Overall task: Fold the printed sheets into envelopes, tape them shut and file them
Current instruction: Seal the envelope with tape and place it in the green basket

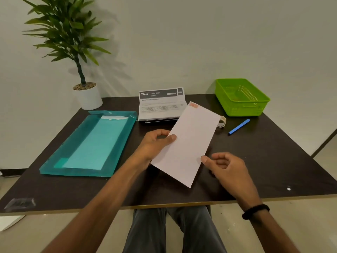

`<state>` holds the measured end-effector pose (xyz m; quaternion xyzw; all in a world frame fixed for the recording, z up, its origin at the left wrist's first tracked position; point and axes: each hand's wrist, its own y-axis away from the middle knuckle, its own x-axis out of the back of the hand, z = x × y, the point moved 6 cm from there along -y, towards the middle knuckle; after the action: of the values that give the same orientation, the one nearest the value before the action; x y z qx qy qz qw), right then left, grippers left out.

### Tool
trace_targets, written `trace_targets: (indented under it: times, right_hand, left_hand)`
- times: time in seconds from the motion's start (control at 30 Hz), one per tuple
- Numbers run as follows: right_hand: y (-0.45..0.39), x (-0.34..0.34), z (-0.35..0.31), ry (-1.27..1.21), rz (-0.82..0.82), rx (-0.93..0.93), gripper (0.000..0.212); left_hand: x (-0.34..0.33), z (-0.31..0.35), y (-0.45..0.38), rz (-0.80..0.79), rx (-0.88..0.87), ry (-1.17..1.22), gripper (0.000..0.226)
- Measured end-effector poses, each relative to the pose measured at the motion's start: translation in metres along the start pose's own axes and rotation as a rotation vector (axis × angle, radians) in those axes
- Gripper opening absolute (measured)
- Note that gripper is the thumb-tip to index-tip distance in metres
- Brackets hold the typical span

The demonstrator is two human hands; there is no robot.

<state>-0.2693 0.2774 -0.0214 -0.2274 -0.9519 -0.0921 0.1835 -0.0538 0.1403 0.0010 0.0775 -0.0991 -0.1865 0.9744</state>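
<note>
dark bench (255, 161): left hand (155, 143) pinches folded envelope (187, 143) beside teal folder (87, 143); right hand (226, 167) fingers loosely apart; filing looks next.

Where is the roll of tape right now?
In the head view the roll of tape lies on the dark table, right of centre, partly hidden behind the upper right edge of the folded white sheet, with the blue pen just to its right.
</note>
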Motion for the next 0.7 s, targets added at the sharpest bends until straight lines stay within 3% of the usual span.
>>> trace_targets:
  times: [0.13, 0.23, 0.37, 0.5, 0.6, 0.7]
  right_hand:
    - [0.010, -0.003, -0.010, -0.225, -0.182, -0.103, 0.035]
    - [0.007, 0.007, -0.016, -0.287, -0.205, -0.119, 0.029]
    - [-0.015, 0.042, -0.016, -0.344, -0.053, -0.085, 0.025]
    - [-0.047, 0.093, -0.016, -0.343, 0.111, 0.003, 0.024]
    - [-0.071, 0.130, -0.017, -0.306, 0.189, 0.024, 0.026]
    - [-0.094, 0.162, -0.019, -0.290, 0.218, -0.012, 0.027]
  left_hand:
    - [-0.020, 0.013, -0.006, 0.101, -0.081, 0.137, 0.019]
    - [-0.038, 0.024, -0.014, 0.134, -0.127, 0.247, 0.018]
    - [-0.070, 0.042, -0.030, 0.077, -0.192, 0.315, 0.026]
    - [-0.113, 0.056, -0.049, -0.145, -0.215, 0.044, 0.068]
    - [-0.146, 0.071, -0.061, -0.258, -0.243, -0.111, 0.082]
    - [-0.179, 0.087, -0.078, -0.313, -0.242, -0.109, 0.091]
